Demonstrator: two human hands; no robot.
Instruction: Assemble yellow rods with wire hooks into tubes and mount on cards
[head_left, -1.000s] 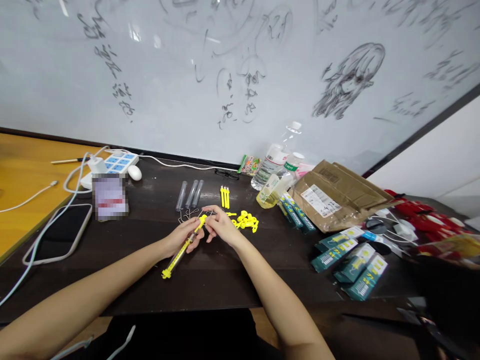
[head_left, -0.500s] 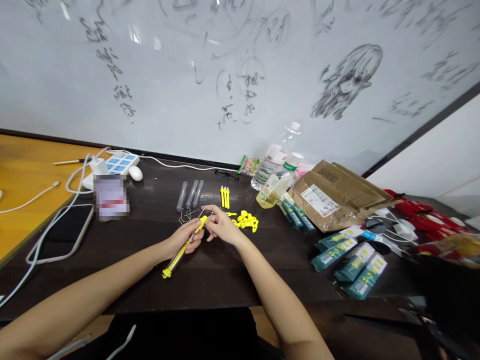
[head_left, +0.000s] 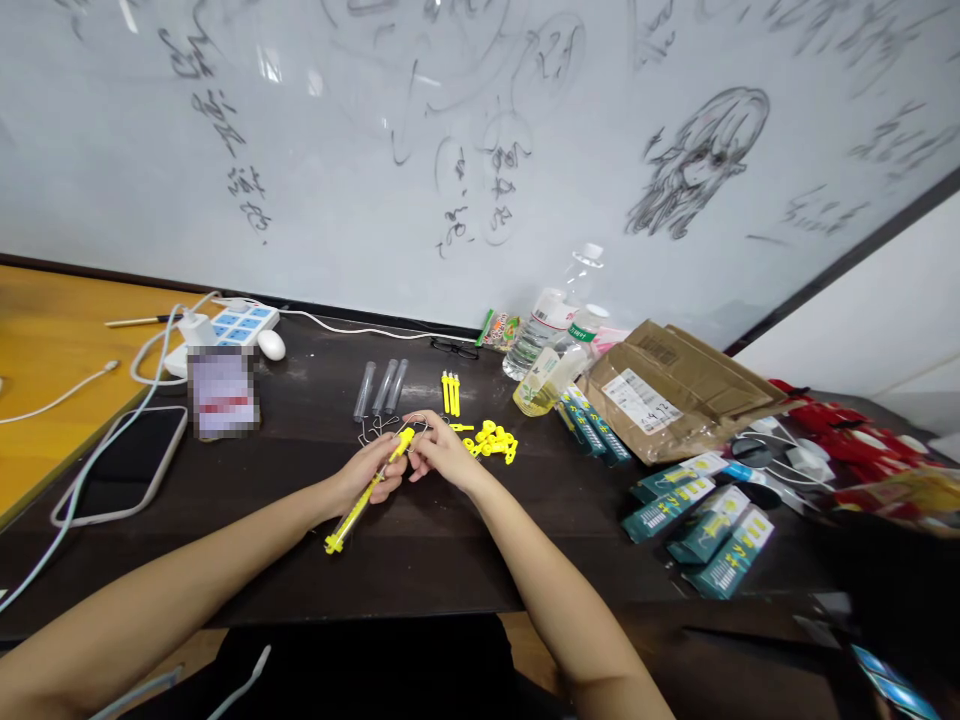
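My left hand (head_left: 369,472) is closed around a clear tube with a yellow rod inside and yellow end pieces (head_left: 351,522). The tube slants, its lower end towards me. At its upper end, my right hand (head_left: 442,453) pinches a thin bent metal wire (head_left: 417,418) beside the yellow end piece. Just beyond my left hand lie more bent wires (head_left: 375,430). Further back are three clear tubes (head_left: 385,386). Several slim yellow rods (head_left: 451,394) lie behind my right hand, and a pile of small yellow plastic parts (head_left: 491,440) is to its right.
Bottles (head_left: 551,375), a cardboard parcel (head_left: 660,390) and several green boxes (head_left: 701,530) stand to the right. On the left are a phone (head_left: 124,465), a power strip (head_left: 244,325), a white mouse (head_left: 271,345) and cables. A whiteboard (head_left: 337,220) rises behind the dark table (head_left: 285,590).
Both hands stay almost in place on the tube and the wire. My right fingers have shifted very slightly at the upper end piece.
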